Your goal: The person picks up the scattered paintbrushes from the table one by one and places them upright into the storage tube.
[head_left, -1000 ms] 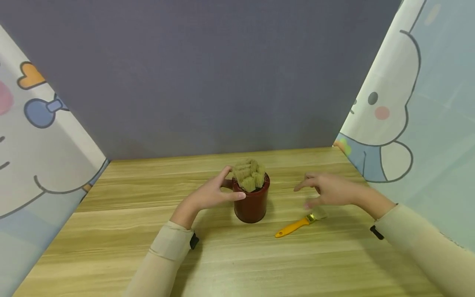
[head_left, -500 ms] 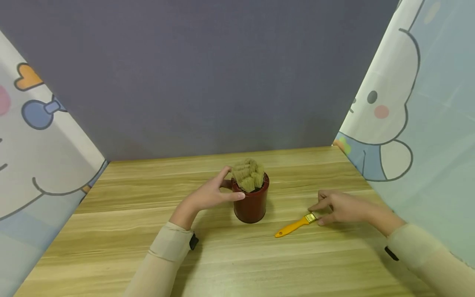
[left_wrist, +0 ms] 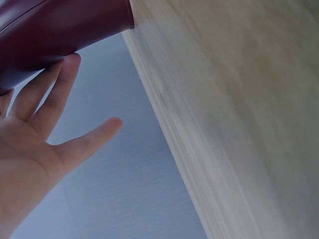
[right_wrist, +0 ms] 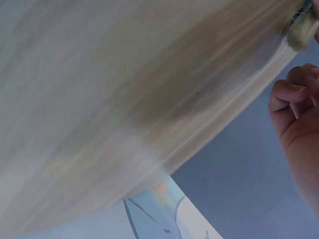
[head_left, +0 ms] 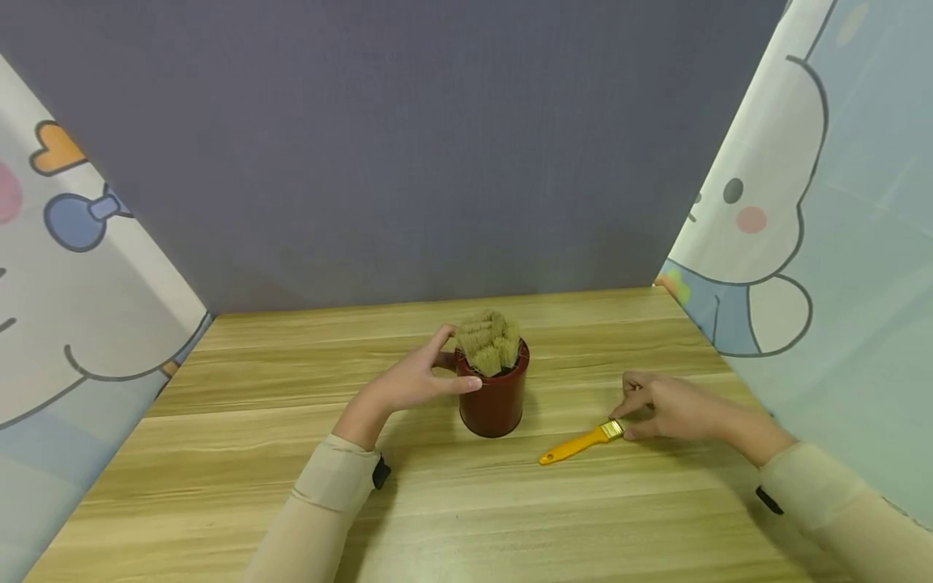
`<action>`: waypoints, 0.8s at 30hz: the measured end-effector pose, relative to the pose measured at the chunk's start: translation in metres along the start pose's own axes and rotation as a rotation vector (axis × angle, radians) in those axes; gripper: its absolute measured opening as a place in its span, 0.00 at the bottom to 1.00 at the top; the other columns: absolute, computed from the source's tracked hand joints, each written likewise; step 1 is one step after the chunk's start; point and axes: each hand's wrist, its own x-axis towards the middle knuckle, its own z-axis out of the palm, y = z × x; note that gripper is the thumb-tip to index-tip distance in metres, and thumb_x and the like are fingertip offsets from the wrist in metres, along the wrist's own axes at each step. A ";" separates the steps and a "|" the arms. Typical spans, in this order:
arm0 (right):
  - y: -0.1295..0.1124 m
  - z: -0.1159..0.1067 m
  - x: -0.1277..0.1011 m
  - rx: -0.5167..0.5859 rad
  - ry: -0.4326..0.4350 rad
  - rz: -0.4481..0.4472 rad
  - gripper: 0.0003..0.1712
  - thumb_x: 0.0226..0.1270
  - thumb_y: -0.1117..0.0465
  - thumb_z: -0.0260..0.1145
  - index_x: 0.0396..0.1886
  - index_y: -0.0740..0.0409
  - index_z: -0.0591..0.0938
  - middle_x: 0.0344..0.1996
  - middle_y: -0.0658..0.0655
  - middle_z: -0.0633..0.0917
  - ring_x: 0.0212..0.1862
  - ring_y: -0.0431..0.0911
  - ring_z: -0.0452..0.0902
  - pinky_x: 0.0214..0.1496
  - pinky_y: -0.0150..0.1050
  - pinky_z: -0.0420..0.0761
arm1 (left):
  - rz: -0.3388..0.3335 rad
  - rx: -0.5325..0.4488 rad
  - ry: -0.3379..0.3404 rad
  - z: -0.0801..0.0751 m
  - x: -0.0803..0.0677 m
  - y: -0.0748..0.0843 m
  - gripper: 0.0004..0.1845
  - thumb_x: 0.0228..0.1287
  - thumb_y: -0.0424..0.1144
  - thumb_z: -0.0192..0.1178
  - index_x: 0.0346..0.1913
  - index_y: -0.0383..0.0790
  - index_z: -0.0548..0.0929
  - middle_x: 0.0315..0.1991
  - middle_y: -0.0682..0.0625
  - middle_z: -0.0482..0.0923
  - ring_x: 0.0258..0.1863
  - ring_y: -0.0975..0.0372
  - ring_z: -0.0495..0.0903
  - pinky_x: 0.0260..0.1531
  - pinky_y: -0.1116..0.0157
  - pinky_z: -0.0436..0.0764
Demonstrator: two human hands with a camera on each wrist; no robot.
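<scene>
Right hand (head_left: 674, 406): grip closed in a pinch, fingertips (head_left: 628, 414) on the brass ferrule end of a yellow-handled paintbrush (head_left: 579, 443); the bristle end sits under the fingers and shows as a pale tuft (right_wrist: 302, 31) in the right wrist view. The paintbrush lies flat on the table (head_left: 452, 510), handle running away from the grip toward the person and to the left. Left hand (head_left: 411, 380): grip partly open, thumb and fingers curved round the rim of a dark red cup (head_left: 494, 398), fingertips against its wall in the left wrist view. The cup stands upright to the left of the paintbrush, apart from it, and holds a cluster of brushes with tan bristles (head_left: 488, 342) pointing up. Beyond both grips, a grey back wall (head_left: 408, 146); cartoon-printed curtains (head_left: 816, 210) at either side.
</scene>
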 end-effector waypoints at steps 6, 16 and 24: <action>-0.004 -0.013 0.000 0.087 0.108 -0.062 0.12 0.62 0.54 0.83 0.45 0.41 0.94 0.38 0.43 0.64 0.36 0.34 0.61 0.33 0.31 0.63 | -0.002 0.008 0.001 0.000 0.001 -0.001 0.56 0.62 0.68 0.72 0.85 0.58 0.51 0.69 0.44 0.80 0.74 0.47 0.75 0.73 0.40 0.72; -0.038 -0.068 0.017 0.240 0.463 -0.140 0.20 0.54 0.75 0.78 0.40 0.47 0.90 0.44 0.47 0.66 0.49 0.38 0.62 0.48 0.31 0.66 | -0.008 -0.011 -0.012 0.000 0.000 -0.003 0.56 0.62 0.68 0.72 0.84 0.59 0.51 0.69 0.45 0.80 0.75 0.48 0.74 0.73 0.39 0.72; -0.078 -0.105 0.039 0.404 0.658 -0.249 0.16 0.55 0.83 0.74 0.39 0.63 0.88 0.44 0.49 0.68 0.51 0.41 0.64 0.50 0.30 0.63 | -0.005 -0.013 -0.009 -0.001 0.001 -0.003 0.59 0.61 0.68 0.73 0.86 0.58 0.49 0.71 0.44 0.79 0.77 0.47 0.72 0.76 0.38 0.69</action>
